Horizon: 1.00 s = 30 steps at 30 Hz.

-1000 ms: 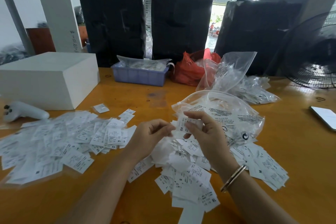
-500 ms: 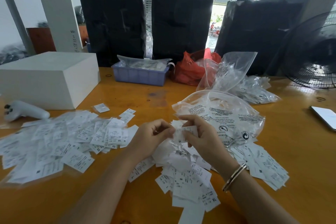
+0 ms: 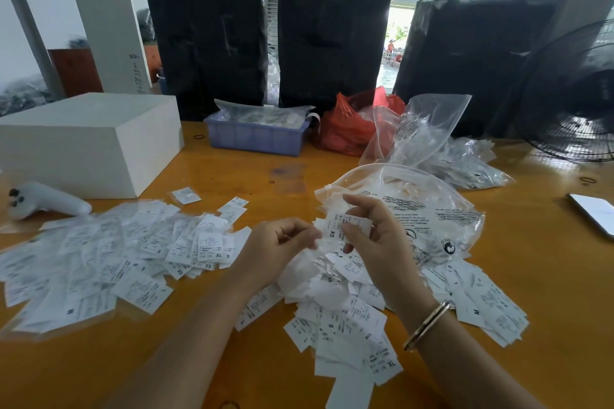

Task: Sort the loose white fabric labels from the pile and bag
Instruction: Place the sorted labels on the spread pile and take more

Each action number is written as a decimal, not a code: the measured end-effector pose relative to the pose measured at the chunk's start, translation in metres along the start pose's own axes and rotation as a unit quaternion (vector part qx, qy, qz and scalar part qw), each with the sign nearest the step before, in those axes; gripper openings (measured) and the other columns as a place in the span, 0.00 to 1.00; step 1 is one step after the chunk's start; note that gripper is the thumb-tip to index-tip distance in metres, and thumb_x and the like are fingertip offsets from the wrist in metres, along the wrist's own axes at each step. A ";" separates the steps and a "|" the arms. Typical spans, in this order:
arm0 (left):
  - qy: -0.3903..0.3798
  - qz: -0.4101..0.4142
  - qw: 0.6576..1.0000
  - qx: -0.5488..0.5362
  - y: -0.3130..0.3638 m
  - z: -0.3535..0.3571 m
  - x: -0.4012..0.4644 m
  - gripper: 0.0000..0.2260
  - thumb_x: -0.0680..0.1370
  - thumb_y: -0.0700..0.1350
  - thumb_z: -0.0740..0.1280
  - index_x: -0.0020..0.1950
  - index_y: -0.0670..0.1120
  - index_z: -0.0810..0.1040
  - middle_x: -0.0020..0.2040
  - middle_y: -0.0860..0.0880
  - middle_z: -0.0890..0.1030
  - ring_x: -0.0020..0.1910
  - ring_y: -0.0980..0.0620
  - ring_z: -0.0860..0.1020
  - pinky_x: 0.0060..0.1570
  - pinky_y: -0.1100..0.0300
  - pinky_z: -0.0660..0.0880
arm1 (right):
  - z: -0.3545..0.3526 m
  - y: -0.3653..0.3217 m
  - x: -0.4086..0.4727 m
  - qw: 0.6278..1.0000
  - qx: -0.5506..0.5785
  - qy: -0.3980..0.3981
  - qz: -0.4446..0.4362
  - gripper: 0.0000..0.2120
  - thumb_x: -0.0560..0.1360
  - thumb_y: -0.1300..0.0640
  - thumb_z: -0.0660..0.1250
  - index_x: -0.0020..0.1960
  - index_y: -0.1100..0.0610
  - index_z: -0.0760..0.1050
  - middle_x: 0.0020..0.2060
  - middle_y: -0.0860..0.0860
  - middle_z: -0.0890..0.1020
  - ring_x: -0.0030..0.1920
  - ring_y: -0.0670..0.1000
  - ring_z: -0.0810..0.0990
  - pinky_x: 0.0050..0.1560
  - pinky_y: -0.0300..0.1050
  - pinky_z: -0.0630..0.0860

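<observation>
A heap of loose white fabric labels (image 3: 345, 319) lies in front of me on the orange table. Behind it a clear printed plastic bag (image 3: 432, 209) lies open with more labels inside. My right hand (image 3: 375, 246) pinches a white label marked XS (image 3: 342, 226) above the heap. My left hand (image 3: 275, 249) is curled beside it, its fingertips pinching the edge of a small bunch of labels. A wide spread of white labels (image 3: 99, 256) covers the table to the left.
A white box (image 3: 86, 139) and a white handheld tool (image 3: 43, 201) sit at the left. A blue tray (image 3: 255, 136), a red plastic bag (image 3: 352, 129) and more clear bags (image 3: 465, 163) stand behind. A phone (image 3: 594, 212) lies at the right, a fan (image 3: 578, 93) beyond it.
My right hand dipped toward the heap, then rose again with the XS label between its fingers. My left hand stayed close beside it.
</observation>
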<state>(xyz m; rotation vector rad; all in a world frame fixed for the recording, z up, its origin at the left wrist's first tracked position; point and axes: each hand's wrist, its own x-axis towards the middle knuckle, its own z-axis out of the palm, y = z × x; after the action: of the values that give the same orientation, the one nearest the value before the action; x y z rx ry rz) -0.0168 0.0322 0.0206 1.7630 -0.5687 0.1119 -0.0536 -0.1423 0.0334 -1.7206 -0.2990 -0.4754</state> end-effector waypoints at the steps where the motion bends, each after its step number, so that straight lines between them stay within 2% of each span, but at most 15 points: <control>1: -0.001 0.000 1.000 -0.001 0.000 0.000 0.000 0.12 0.67 0.64 0.66 0.38 0.58 0.82 0.37 0.56 0.83 0.37 0.59 0.79 0.40 0.70 0.74 | 0.001 0.000 -0.001 1.000 0.001 -0.005 0.003 0.17 0.75 0.66 0.66 0.57 0.46 0.74 0.41 0.46 0.79 0.33 0.46 0.79 0.37 0.42 0.79; 4: -0.007 0.002 1.000 -0.002 0.000 0.000 0.000 0.10 0.68 0.63 0.67 0.37 0.59 0.82 0.37 0.56 0.83 0.36 0.60 0.78 0.38 0.71 0.73 | 0.003 0.000 -0.002 1.000 -0.003 -0.024 0.020 0.18 0.75 0.66 0.66 0.57 0.45 0.74 0.42 0.48 0.78 0.33 0.46 0.79 0.38 0.42 0.79; 7: -0.005 0.004 1.000 0.002 -0.001 0.000 0.000 0.11 0.68 0.62 0.67 0.38 0.57 0.81 0.37 0.56 0.83 0.37 0.60 0.79 0.40 0.70 0.74 | 0.004 0.000 -0.002 0.999 -0.021 -0.042 0.028 0.19 0.75 0.66 0.67 0.58 0.45 0.73 0.42 0.48 0.79 0.33 0.45 0.79 0.38 0.39 0.78; 9: -0.002 0.005 1.000 0.008 -0.002 -0.001 0.000 0.11 0.68 0.62 0.67 0.39 0.56 0.81 0.37 0.56 0.83 0.37 0.61 0.79 0.39 0.71 0.73 | 0.003 0.000 -0.001 0.998 -0.010 -0.045 0.034 0.19 0.75 0.67 0.66 0.57 0.45 0.73 0.41 0.49 0.79 0.33 0.45 0.79 0.37 0.40 0.78; 11: 0.006 0.003 1.000 0.009 -0.002 -0.001 0.000 0.11 0.68 0.62 0.67 0.39 0.56 0.81 0.37 0.57 0.83 0.37 0.62 0.79 0.39 0.72 0.73 | 0.000 0.000 0.001 0.999 0.009 -0.030 0.036 0.19 0.75 0.67 0.65 0.57 0.45 0.74 0.39 0.46 0.79 0.33 0.45 0.78 0.38 0.44 0.78; 15: 0.019 0.009 1.000 0.009 -0.003 -0.001 0.001 0.10 0.68 0.61 0.68 0.39 0.57 0.81 0.37 0.58 0.83 0.37 0.63 0.79 0.39 0.72 0.73 | -0.005 0.001 0.003 0.998 0.053 0.000 0.036 0.19 0.75 0.68 0.65 0.57 0.46 0.75 0.37 0.44 0.79 0.32 0.46 0.78 0.37 0.39 0.77; 20: 0.027 0.019 0.999 0.027 -0.004 -0.001 0.002 0.07 0.70 0.58 0.67 0.41 0.57 0.80 0.37 0.59 0.82 0.37 0.63 0.79 0.39 0.72 0.73 | -0.001 0.001 0.001 0.997 -0.008 -0.053 0.063 0.18 0.75 0.66 0.66 0.59 0.47 0.74 0.38 0.45 0.79 0.33 0.46 0.78 0.41 0.48 0.78; 25: 0.032 0.027 0.998 0.039 -0.005 -0.001 0.003 0.06 0.71 0.56 0.67 0.43 0.56 0.80 0.37 0.60 0.82 0.38 0.61 0.79 0.40 0.70 0.75 | -0.001 0.001 0.002 0.996 -0.002 -0.052 0.071 0.18 0.75 0.67 0.66 0.58 0.46 0.74 0.39 0.49 0.79 0.34 0.47 0.78 0.40 0.51 0.77; 27: 0.042 0.033 0.998 0.042 -0.005 -0.001 0.002 0.09 0.70 0.58 0.66 0.44 0.56 0.80 0.38 0.59 0.82 0.38 0.58 0.79 0.39 0.68 0.76 | -0.004 0.002 0.003 0.996 0.010 -0.045 0.074 0.18 0.75 0.67 0.66 0.57 0.46 0.75 0.40 0.51 0.79 0.34 0.47 0.78 0.39 0.46 0.77; 30: 0.057 0.039 0.997 0.044 -0.006 -0.002 0.002 0.13 0.69 0.60 0.66 0.46 0.55 0.81 0.39 0.52 0.82 0.40 0.50 0.78 0.41 0.58 0.77 | -0.005 0.004 0.003 0.995 0.036 -0.038 0.081 0.18 0.75 0.67 0.66 0.57 0.48 0.75 0.40 0.50 0.79 0.34 0.48 0.78 0.40 0.43 0.77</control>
<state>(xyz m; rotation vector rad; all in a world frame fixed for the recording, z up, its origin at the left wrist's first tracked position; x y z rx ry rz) -0.0121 0.0342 0.0166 1.8078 -0.5559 0.2939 -0.0494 -0.1485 0.0320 -1.6788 -0.2270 -0.2783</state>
